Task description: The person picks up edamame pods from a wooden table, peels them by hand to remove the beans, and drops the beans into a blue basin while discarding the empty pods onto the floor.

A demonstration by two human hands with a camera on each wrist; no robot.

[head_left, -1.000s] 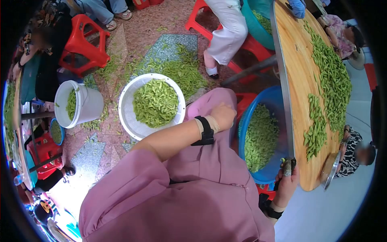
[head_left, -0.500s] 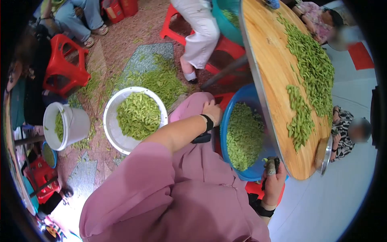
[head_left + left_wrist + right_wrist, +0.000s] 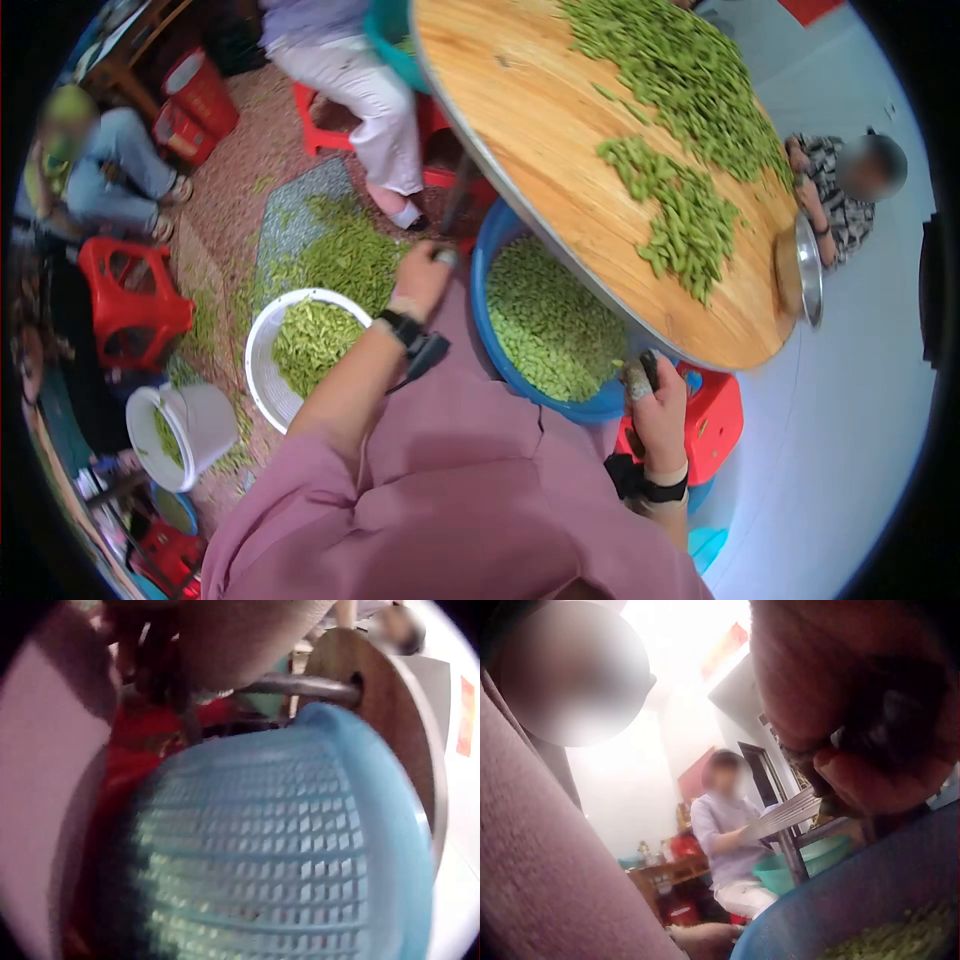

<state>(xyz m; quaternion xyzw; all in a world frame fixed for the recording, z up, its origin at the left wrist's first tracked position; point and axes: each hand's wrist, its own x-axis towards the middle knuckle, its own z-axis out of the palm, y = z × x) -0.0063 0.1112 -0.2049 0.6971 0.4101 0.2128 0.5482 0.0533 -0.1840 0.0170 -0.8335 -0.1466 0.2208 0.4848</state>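
My left hand [image 3: 420, 280] lies over my pink-clad knee, with a grey patch on its thumb; most fingers are hidden, and I cannot tell whether they hold anything. A white basket [image 3: 262, 345] of green pods stands beside that forearm. At the lower rim of a blue basket [image 3: 484, 290] filled with shelled green beans [image 3: 550, 320], my right hand [image 3: 660, 415] grips a small dark object [image 3: 650, 368]. Its thumb wears a grey cover. A pale green bit shows by the thumb tip. In the left wrist view the light-blue lattice wall [image 3: 300, 832] fills the lower part.
A round wooden table [image 3: 540, 110] overhangs the blue basket, bearing piles of green pods [image 3: 690, 215] and a metal bowl [image 3: 800, 270]. A white bucket [image 3: 205, 420], red stools [image 3: 130, 290] and scattered hulls [image 3: 350, 255] are on the floor. Other people [image 3: 340, 90] sit around.
The head view has turned, so the table and blue basket now stand further left. My left hand has shifted along my knee. The right hand keeps its grip by the basket rim.
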